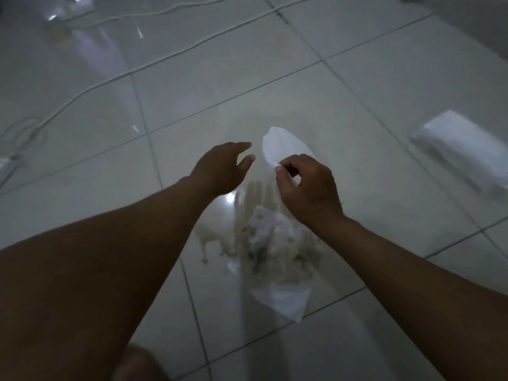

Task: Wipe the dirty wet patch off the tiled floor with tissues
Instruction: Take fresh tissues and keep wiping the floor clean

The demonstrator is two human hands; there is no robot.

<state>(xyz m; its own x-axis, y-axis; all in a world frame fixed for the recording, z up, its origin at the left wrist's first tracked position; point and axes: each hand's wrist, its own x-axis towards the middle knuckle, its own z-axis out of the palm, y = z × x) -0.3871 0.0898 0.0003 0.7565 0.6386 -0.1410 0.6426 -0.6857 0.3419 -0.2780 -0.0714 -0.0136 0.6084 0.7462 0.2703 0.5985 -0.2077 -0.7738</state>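
A dirty wet patch (242, 237) of beige smears lies on the white tiled floor (357, 105), below my hands. A crumpled, soiled tissue (265, 229) sits in the patch, and a flat white tissue (283, 299) lies at its near edge. My right hand (308, 188) pinches a clean white tissue (280, 145) between thumb and fingers, held above the patch. My left hand (222, 166) hovers just left of that tissue, fingers relaxed and holding nothing.
A white tissue pack (461, 152) lies on the floor at the right. White cables (115, 78) run across the tiles at the upper left. My knee (137, 364) shows at the bottom edge.
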